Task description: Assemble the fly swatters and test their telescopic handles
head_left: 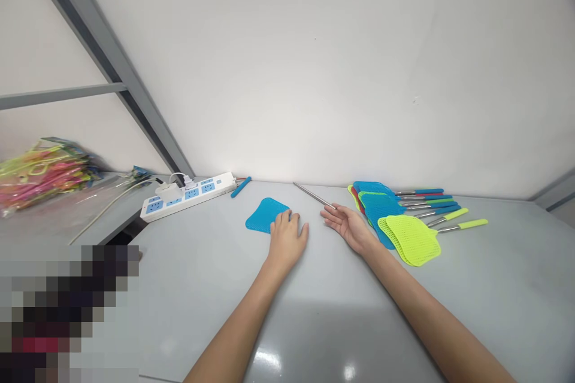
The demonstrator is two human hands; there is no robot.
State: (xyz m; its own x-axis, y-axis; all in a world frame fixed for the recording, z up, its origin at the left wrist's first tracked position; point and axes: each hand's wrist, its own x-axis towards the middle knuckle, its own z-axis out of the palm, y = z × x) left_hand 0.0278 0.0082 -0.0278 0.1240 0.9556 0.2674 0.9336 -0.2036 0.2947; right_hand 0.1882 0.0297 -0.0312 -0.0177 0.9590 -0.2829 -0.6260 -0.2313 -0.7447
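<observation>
Holding a metal rod (312,194) loosely in your half-curled right hand (351,230), left hand (287,238) spread flat, ungripping, touching a blue mesh head (264,215) on the desk (202,293), you have one unjoined set, blue tube (241,187) lying apart, and complete-looking swatters (412,240) piled rightward.

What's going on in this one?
A person is working at a grey table with both hands. The left hand lies over the edge of a blue mesh piece. The right hand is at the near end of a thin metal rod; how firmly it grips is unclear. Mesh-headed swatters lie overlapping on the right, and a blue tube lies by the power strip.
</observation>
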